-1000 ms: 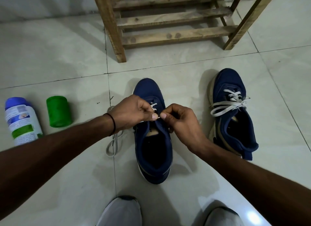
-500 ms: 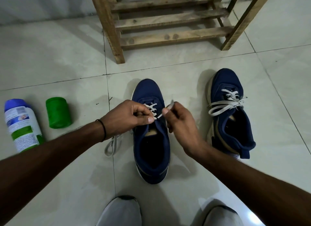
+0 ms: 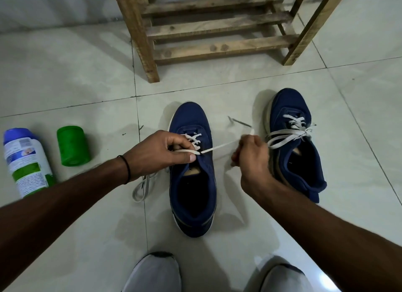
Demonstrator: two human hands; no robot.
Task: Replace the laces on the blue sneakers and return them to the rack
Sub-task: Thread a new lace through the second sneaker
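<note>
left hand (image 3: pixel 161 152) pinches lace (image 3: pixel 219 147) at sneaker (image 3: pixel 191 183) eyelets | right hand (image 3: pixel 250 159) grips lace end, taut

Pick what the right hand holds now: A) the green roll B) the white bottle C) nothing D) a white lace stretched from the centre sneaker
D: the right hand pinches the white lace, which runs taut to the eyelets of the centre sneaker beside the left hand.

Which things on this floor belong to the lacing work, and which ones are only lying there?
For the job: near blue sneaker, white lace held by left hand and right hand, second blue sneaker, wooden rack.
Lying about: white bottle with blue cap, green container.
</note>
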